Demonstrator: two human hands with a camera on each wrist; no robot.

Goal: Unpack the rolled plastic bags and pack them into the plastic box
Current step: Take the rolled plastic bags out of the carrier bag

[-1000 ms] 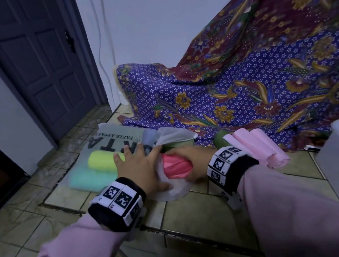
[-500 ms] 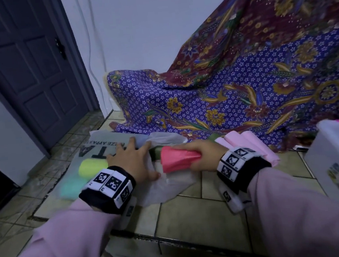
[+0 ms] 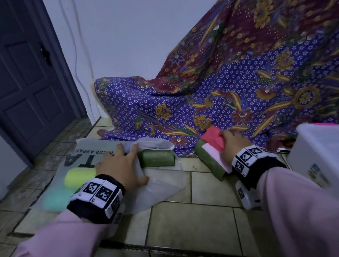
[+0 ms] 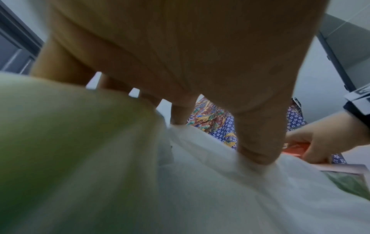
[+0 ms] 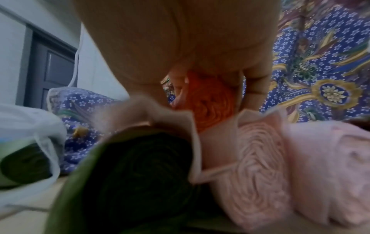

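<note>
The red roll (image 3: pixel 213 138) of bags, gripped in the right hand (image 3: pixel 235 148), has swung from beside the packaging over to three o'clock, above the dark green roll (image 3: pixel 209 160) and pale pink roll (image 3: pixel 216 154) near the white plastic box (image 3: pixel 328 155). The left hand (image 3: pixel 121 167) presses flat, fingers spread, on the clear wrapper (image 3: pixel 159 187). At nine o'clock the printed bag (image 3: pixel 89 153) reads partly "APPARE".

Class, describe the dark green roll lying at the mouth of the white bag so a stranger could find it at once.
Start at the patterned purple cloth draped to the tiled floor. In front of its hem lies a crumpled white plastic bag, pressed down by the left hand. The dark green roll lies sideways at its opening, alone and unheld, unlike the green one stacked with pink rolls by the right hand.
</note>
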